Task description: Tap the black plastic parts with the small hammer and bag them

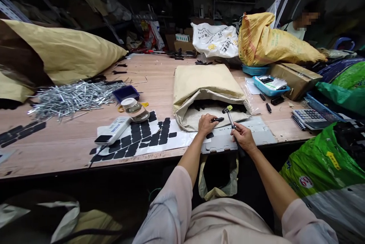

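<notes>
My left hand (207, 124) pinches a small black part (218, 119) at the mouth of a large beige paper sack (205, 78). Dark pieces show inside the sack's opening. Just to the right, my right hand (243, 136) is closed round the handle of a small hammer (230, 116), whose yellowish head is raised near the sack's mouth. Under both hands lies a grey-white board (242, 137) at the table's front edge. A small black patch (210, 135) rests on the board beside my left wrist.
Metal rods (71, 97) are piled at left, near a glass jar (135, 110), a white device (113, 131) and sheets of black patches (137, 133). A blue basket (270, 86), cardboard box (296, 78) and calculator (309, 118) are at right. A person (298, 27) is behind.
</notes>
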A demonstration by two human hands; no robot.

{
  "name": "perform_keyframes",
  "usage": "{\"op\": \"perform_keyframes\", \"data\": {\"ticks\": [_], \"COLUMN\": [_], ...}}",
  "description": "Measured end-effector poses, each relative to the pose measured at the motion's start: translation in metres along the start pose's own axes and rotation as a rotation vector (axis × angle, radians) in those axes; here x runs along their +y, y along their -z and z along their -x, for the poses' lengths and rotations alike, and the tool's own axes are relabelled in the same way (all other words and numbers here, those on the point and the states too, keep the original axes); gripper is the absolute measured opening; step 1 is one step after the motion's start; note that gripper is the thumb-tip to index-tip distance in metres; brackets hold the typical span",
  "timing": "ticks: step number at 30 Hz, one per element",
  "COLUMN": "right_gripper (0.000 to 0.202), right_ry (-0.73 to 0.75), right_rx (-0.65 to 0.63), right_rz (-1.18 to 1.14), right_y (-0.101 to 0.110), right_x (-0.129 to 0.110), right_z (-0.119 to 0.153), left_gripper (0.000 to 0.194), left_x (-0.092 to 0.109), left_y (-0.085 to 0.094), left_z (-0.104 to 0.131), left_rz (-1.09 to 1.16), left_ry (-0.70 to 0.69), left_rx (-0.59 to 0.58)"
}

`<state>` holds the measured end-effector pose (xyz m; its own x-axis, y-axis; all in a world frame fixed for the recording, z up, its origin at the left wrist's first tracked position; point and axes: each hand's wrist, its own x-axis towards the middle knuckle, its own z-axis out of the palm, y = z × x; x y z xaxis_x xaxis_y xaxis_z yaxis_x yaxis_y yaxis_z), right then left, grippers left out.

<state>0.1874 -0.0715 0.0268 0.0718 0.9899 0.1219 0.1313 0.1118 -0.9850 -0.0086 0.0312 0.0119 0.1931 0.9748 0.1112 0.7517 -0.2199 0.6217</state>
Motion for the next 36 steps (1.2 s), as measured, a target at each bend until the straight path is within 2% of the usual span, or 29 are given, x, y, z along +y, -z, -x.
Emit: {"op": "perform_keyframes", "data": {"ticks": [5, 11, 15, 17, 21, 24, 26, 29, 30, 32, 34, 36], "right_gripper": [0.053, 0.052, 0.05, 0.048, 0.046, 0.043, 0.042, 0.043, 0.044, 0.045, 0.047, 0.048], "right_ry": [-0.066, 0.008, -0.061, -0.087, -0.137, -0.192, -0.199, -0.195, -0.197, -0.208, -0.216, -0.212], "right_rx": [-0.029, -0.052, -0.119, -0.095, 0.035, 0.093, 0.094, 0.078, 0.075, 0.07, 0.069, 0.066], "right_rz": [0.102, 0.051, 0.022, -0.049, -0.215, -0.278, -0.292, -0.298, -0.298, -0.293, -0.278, -0.254], "right_y": [-0.003, -0.007, -0.008, -0.007, -0.005, -0.005, -0.005, -0.005, -0.005, -0.005, -0.004, -0.003], "right_x": [0.007, 0.011, 0.014, 0.014, 0.009, 0.004, 0.001, 0.0, 0.0, 0.001, 0.001, 0.001], "right_z": [0.004, 0.007, 0.005, 0.003, -0.004, -0.007, -0.008, -0.007, -0.007, -0.006, -0.005, -0.004], "left_gripper": [0.023, 0.024, 0.023, 0.022, 0.021, 0.02, 0.023, 0.03, 0.032, 0.033, 0.035, 0.036], "left_x": [-0.002, -0.002, -0.001, -0.002, -0.003, 0.003, 0.011, 0.02, 0.022, 0.023, 0.022, 0.02], "left_y": [-0.003, -0.002, 0.0, 0.0, 0.002, 0.012, 0.022, 0.03, 0.029, 0.019, 0.002, -0.016], "left_z": [-0.001, -0.001, 0.001, 0.001, -0.001, 0.005, 0.024, 0.08, 0.104, 0.149, 0.186, 0.21], "left_rz": [-0.007, 0.019, 0.013, 0.013, -0.012, -0.001, 0.043, 0.117, 0.137, 0.137, 0.032, -0.133], "left_ry": [-0.031, -0.026, 0.001, -0.006, -0.038, -0.065, -0.123, -0.306, -0.37, -0.426, -0.29, -0.047], "left_rx": [0.014, 0.016, -0.003, -0.007, 0.002, 0.022, 0.085, 0.177, 0.157, 0.026, -0.153, -0.323]}}
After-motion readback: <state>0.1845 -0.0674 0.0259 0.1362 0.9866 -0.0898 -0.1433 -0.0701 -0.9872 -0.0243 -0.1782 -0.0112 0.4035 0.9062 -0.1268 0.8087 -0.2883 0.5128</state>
